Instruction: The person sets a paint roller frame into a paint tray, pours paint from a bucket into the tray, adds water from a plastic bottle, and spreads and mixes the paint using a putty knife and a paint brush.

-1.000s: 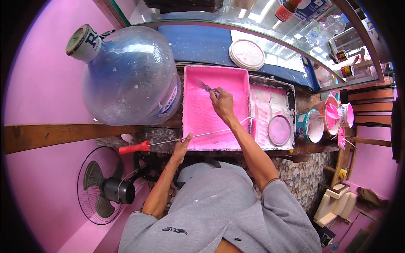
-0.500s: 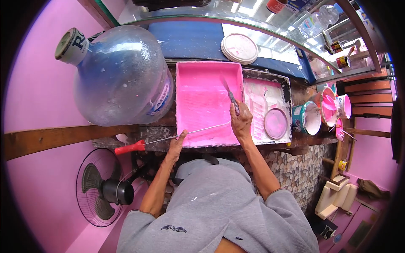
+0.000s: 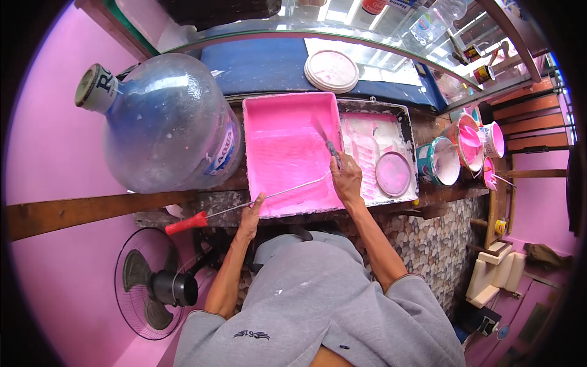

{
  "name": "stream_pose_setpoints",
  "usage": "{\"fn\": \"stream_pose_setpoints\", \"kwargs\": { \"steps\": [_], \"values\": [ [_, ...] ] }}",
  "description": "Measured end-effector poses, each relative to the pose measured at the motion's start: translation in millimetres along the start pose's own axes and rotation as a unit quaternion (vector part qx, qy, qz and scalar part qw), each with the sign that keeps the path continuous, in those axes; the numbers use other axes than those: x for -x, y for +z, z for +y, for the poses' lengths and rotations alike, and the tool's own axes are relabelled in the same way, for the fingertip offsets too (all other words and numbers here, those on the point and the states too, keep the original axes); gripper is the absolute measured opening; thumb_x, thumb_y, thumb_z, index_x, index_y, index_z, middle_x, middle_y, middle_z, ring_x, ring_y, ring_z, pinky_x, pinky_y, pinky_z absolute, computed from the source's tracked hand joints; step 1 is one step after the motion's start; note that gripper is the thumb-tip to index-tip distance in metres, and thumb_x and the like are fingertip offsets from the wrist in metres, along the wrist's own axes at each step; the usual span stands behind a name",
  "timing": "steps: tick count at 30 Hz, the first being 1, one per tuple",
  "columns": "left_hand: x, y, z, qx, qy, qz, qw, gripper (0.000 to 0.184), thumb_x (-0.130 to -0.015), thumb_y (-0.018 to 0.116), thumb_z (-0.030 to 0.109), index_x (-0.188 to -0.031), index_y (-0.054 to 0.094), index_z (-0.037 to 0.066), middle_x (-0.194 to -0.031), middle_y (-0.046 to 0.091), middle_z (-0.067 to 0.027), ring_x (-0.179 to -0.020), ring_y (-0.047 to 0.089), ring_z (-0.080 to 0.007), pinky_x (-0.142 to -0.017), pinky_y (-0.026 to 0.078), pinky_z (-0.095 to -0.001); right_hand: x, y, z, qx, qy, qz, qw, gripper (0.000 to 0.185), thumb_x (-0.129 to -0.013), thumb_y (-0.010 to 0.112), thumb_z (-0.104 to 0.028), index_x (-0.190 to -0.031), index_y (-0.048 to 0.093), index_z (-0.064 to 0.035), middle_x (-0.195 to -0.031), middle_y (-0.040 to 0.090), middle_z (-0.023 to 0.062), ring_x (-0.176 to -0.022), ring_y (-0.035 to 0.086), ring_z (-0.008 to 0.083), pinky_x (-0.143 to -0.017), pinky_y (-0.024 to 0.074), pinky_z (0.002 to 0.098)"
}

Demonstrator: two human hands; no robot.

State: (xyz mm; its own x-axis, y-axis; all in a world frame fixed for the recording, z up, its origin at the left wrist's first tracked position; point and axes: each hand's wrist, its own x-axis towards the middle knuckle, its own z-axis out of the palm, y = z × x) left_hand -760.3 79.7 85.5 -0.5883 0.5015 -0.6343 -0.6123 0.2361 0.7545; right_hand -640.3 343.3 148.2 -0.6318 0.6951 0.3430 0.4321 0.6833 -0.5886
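Observation:
My right hand (image 3: 347, 178) is closed round the handle of a paint-smeared scraper (image 3: 331, 147), its blade over the pink paint tray (image 3: 249, 144). At the tray's front left corner is my left hand (image 3: 251, 215), with the thumb over the rim and the other fingers mostly hidden. A paint roller frame crosses the front of the tray on a slant. Its red handle (image 3: 186, 223) sticks out at the left, and its thin metal rod (image 3: 284, 191) passes by my left thumb towards my right hand, where the far end is hidden.
A black-rimmed tray (image 3: 413, 137) with a round lid (image 3: 393, 174) adjoins on the right, then several paint buckets (image 3: 444, 161). A large water bottle (image 3: 171, 122) stands left, above a fan (image 3: 150, 284). Stacked lids (image 3: 332, 69) lie behind, near a glass case (image 3: 257, 37).
The view has shifted, moving the trays and buckets a little left in the picture. My right hand and the scraper sit slightly further right over the tray. Both hands keep their holds.

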Motion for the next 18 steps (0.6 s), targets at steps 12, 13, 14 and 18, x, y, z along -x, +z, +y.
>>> {"fn": "stream_pose_setpoints", "kwargs": {
  "steps": [12, 13, 14, 18],
  "values": [
    [-11, -7, -18, -0.004, 0.018, 0.006, 1.0, 0.071, -0.083, 0.067, 0.051, -0.125, 0.051, -0.004, -0.124, 0.052, -0.0094, -0.12, 0.042, -0.0161, -0.106, 0.026, -0.0338, -11, -22, 22, -0.144, 0.209, -0.058, 0.966, 0.022, -0.088, 0.061, -0.019, -0.094, 0.064, 0.0018, -0.067, 0.063, 0.0107, -0.055, 0.06, 0.0216, -0.051, 0.0469, 0.0331],
    [-12, -7, -18, 0.005, 0.032, -0.001, 0.999, 0.071, -0.083, 0.066, 0.053, -0.124, 0.051, -0.003, -0.123, 0.052, -0.0074, -0.119, 0.041, -0.0139, -0.106, 0.024, -0.0325, -12, -25, 31, -0.256, 0.297, -0.07, 0.917, 0.022, -0.088, 0.062, -0.02, -0.094, 0.064, 0.0013, -0.065, 0.063, 0.0067, -0.051, 0.058, 0.0145, -0.047, 0.0453, 0.0285],
    [-10, -6, -15, 0.007, 0.03, 0.0, 1.0, 0.071, -0.083, 0.066, 0.053, -0.124, 0.051, -0.003, -0.123, 0.052, -0.0074, -0.119, 0.041, -0.0139, -0.106, 0.024, -0.0325, -19, -41, 23, -0.311, 0.317, -0.086, 0.892, 0.023, -0.089, 0.063, -0.023, -0.093, 0.065, -0.0003, -0.066, 0.062, 0.0023, -0.051, 0.054, 0.0052, -0.044, 0.0418, 0.0209],
    [-5, -4, -5, -0.004, -0.007, -0.005, 1.0, 0.066, -0.084, 0.067, 0.05, -0.122, 0.053, -0.002, -0.117, 0.053, -0.0046, -0.113, 0.042, -0.0119, -0.101, 0.029, -0.0318, -34, -78, 45, -0.27, 0.283, -0.128, 0.911, 0.025, -0.089, 0.064, -0.025, -0.093, 0.066, -0.0009, -0.063, 0.06, 0.0018, -0.051, 0.052, 0.0049, -0.044, 0.0399, 0.0196]
  ]
}}
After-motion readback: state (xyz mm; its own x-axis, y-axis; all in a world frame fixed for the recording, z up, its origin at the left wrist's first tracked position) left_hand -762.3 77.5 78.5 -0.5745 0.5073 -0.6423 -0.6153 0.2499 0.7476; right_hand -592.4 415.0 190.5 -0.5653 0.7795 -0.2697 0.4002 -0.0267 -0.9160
